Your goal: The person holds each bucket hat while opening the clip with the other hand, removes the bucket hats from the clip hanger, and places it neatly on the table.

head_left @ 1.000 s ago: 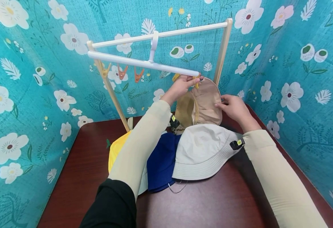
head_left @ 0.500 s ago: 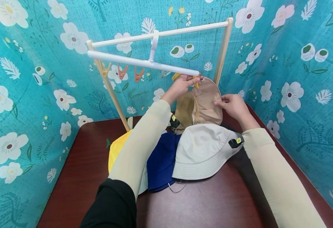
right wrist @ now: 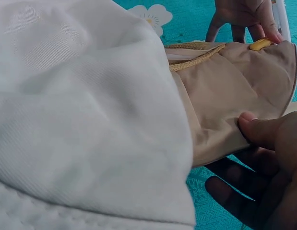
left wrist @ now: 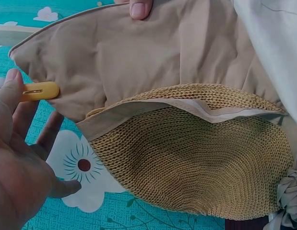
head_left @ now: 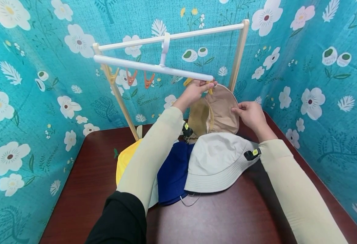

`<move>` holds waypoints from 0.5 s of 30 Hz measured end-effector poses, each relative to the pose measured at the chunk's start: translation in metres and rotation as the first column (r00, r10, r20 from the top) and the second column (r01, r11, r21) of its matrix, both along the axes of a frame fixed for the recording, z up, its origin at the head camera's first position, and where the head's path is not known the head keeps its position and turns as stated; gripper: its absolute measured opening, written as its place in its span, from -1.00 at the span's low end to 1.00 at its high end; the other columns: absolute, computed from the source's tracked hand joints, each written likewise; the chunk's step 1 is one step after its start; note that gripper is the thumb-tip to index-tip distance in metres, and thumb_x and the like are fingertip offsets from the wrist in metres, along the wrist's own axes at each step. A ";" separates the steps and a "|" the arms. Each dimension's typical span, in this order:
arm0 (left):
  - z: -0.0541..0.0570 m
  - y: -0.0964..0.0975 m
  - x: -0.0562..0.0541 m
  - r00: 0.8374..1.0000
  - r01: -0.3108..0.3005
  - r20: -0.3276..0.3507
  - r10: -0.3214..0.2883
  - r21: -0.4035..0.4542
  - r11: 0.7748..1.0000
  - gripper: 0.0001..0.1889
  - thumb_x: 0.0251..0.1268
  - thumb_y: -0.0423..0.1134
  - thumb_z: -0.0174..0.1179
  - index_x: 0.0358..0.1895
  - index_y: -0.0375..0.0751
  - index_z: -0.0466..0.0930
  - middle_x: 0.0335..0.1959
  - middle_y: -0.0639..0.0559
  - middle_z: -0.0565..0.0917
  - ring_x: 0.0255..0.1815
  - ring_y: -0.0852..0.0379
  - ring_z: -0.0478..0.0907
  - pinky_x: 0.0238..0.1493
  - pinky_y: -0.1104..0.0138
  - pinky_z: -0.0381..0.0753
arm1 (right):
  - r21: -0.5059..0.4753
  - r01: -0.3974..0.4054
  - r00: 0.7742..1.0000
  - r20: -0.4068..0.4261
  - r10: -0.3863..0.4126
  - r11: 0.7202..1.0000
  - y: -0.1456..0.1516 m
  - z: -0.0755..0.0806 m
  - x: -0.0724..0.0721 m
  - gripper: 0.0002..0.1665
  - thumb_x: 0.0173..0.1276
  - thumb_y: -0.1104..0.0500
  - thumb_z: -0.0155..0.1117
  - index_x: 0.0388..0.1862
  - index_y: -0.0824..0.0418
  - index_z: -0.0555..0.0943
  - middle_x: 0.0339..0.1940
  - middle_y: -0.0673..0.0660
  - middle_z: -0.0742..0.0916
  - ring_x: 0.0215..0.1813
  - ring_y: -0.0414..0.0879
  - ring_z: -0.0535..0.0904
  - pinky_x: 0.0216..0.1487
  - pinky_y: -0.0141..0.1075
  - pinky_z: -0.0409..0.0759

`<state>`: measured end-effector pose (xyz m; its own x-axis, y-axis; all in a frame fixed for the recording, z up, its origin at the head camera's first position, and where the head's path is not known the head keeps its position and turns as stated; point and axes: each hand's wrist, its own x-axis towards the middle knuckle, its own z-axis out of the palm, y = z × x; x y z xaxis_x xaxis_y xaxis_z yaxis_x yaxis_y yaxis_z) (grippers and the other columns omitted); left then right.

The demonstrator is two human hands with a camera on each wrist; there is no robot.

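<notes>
A tan sun hat (head_left: 224, 110) with a woven straw crown hangs below the right end of a white hanger bar (head_left: 129, 64). At that end a yellow clip (left wrist: 45, 91) sits on the edge of the hat's cloth brim. My left hand (head_left: 196, 89) is at the clip, thumb and fingers pinching its outer end. With thumb on one face and fingers behind, my right hand (head_left: 253, 115) grips the brim's right edge. The right wrist view shows the same brim between right thumb and fingers, partly covered by a white bucket hat (right wrist: 90, 110).
Several more clips, such as an orange clip (head_left: 149, 80), hang along the bar. A wooden rack (head_left: 238, 56) carries the hanger. On the dark red table (head_left: 224, 217) lie a navy hat (head_left: 173, 173) and a yellow hat (head_left: 126, 159), below my left forearm. Floral cloth surrounds the table.
The right hand and the brim edge it grips have shifted very slightly to the right. The left hand stays at the clip, nearly still.
</notes>
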<state>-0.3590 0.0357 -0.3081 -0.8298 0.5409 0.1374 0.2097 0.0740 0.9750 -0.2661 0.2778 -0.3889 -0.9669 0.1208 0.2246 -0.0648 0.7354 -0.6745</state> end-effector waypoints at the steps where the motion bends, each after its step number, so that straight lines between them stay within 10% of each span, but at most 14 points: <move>1: 0.000 0.000 0.000 1.000 0.001 0.002 -0.001 0.000 1.000 -0.61 0.53 -0.21 0.11 0.31 -0.25 0.56 0.24 -0.04 0.69 0.28 0.22 0.61 0.42 0.29 0.44 | 0.000 0.005 1.000 -0.010 -0.005 1.000 0.000 -0.001 0.001 -0.53 0.49 -0.15 0.29 -0.07 0.25 0.76 -0.30 0.26 0.78 -0.22 0.07 0.51 -0.34 -0.15 0.41; 15: 0.006 0.005 0.009 1.000 -0.006 0.012 0.006 0.002 1.000 -0.61 0.52 -0.19 0.14 0.31 -0.23 0.57 0.22 0.01 0.71 0.28 0.26 0.59 0.36 0.39 0.46 | -0.030 0.057 0.995 -0.086 -0.059 0.998 0.002 -0.011 0.009 -0.55 0.46 -0.18 0.30 -0.15 0.19 0.79 -0.52 0.22 0.70 -0.39 0.01 0.42 -0.54 -0.21 0.30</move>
<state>-0.3498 0.0407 -0.3023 -0.8348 0.5353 0.1286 0.1976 0.0733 0.9775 -0.2569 0.2793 -0.4001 -0.9352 0.1831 0.3031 -0.0818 0.7210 -0.6881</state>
